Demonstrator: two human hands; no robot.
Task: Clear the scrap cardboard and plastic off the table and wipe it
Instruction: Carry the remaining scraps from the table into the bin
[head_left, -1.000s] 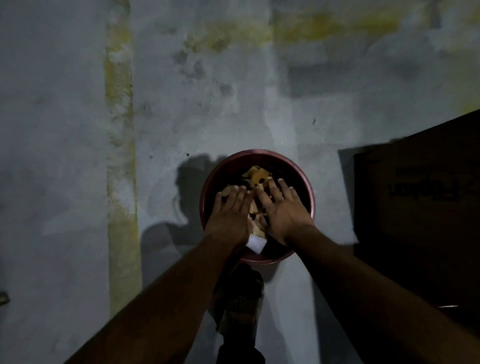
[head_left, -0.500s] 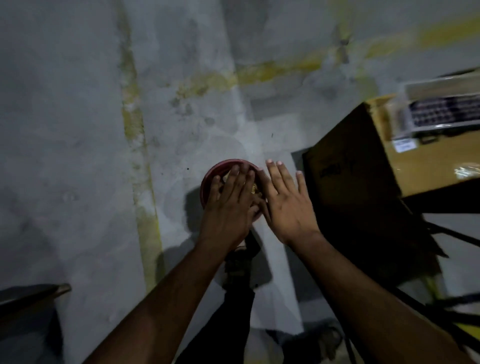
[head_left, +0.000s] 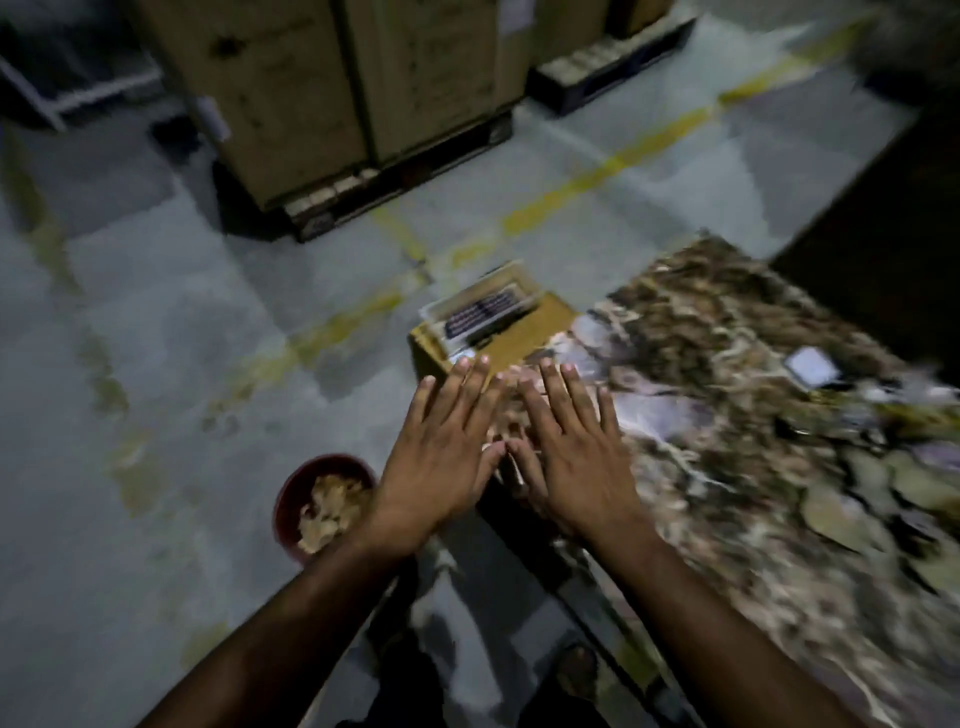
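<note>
Scrap cardboard/plastic (head_left: 852, 499) litters the far and right parts of the table (head_left: 727, 332), roughly 2–4 o'clock from the hands; blur makes single pieces hard to tell apart. A pale flat rectangular thing (head_left: 811, 365) lies on the top at approx 2 o'clock, identity unclear.

Left hand (head_left: 441, 467) and right hand (head_left: 576, 467) hover side by side over the table's near-left corner, palms down, fingers straight and spread. Neither grip has anything in it, both released. Thumbs nearly touching. Can't tell whether palms touch the surface or float above it.

Red bin (head_left: 291, 499) stands on the floor (head_left: 156, 364) at 8 o'clock from the hands, just beside the table corner, w/ a heap of cardboard bits (head_left: 330, 506) already inside.

Brown box (head_left: 530, 332) at 12 o'clock, beside the table's far-left end, carries a clear case w/ dark contents (head_left: 480, 314). Big cartons on a pallet (head_left: 332, 104) further off at 11 o'clock. Yellow floor lines (head_left: 597, 182) run across.

Progress, as judged: some scrap is binned, so clearing is under way, prob. less than half done given the litter left on the right. No cloth in view; wiping not yet begun. Next likely another scoop from the table.
</note>
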